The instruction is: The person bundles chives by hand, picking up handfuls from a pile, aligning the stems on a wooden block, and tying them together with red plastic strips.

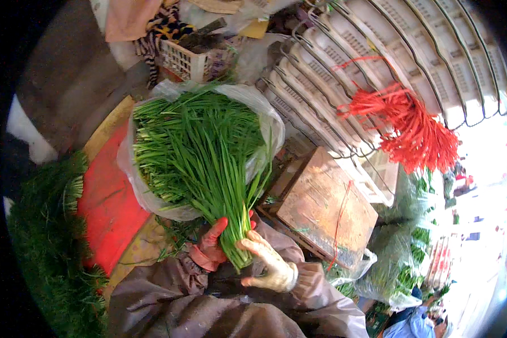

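Note:
A bunch of garlic chives [235, 239] is in front of me, its cut ends toward my body and its long leaves spreading away over a plastic bag. My left hand [209, 248], in a reddish glove, is closed round the stems, with fingertips showing on the far side. My right hand [268, 265], in a pale, stained glove, touches the right side of the bunch with its fingers stretched out and the thumb apart. Behind the bunch, the clear plastic bag [276, 127] stands wide, packed with more garlic chives [180, 132].
A worn wooden board [327, 208] stands right of the bag. Above it, red ties [411, 127] hang by stacked white crates [321, 84]. Leafy greens [48, 219] lie left, beside a red panel [110, 197]. A white basket [183, 61] is behind; another person [414, 324] is lower right.

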Available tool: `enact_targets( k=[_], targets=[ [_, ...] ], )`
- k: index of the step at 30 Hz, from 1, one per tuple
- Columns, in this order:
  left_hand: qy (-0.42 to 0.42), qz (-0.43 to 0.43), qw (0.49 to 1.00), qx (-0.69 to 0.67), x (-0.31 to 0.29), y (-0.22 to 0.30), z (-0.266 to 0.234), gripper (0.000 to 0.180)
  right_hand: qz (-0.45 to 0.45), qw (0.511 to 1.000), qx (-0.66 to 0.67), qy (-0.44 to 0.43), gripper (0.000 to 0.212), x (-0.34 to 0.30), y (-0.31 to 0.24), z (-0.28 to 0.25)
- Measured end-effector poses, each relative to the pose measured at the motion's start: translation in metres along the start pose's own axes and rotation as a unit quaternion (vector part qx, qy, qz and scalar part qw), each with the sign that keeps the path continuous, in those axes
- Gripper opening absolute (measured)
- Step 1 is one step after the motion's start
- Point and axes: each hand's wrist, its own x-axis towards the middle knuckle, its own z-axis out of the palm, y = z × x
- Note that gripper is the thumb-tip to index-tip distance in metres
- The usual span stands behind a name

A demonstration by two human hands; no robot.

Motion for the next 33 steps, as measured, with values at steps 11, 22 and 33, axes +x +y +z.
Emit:
enact_targets(
  k=[11, 22, 33],
  targets=[
    [-0.087, -0.066, 0.929, 0.354, -0.012, -0.047, 0.062, 0.072, 0.073, 0.777, 0.578, 0.239, 0.083, -0.039, 0.035, -0.030],
    [-0.243, 0.147, 0.738, 0.613, 0.126, -0.064, 0.215, 0.074, 0.019, 0.852, 0.291, 0.434, 0.057, -0.055, -0.041, -0.162],
    [-0.294, 0.136, 0.732, 0.599, 0.247, -0.112, 0.179, 0.075, 0.133, 0.875, 0.313, 0.344, 0.049, -0.084, 0.078, -0.232]
  ],
)
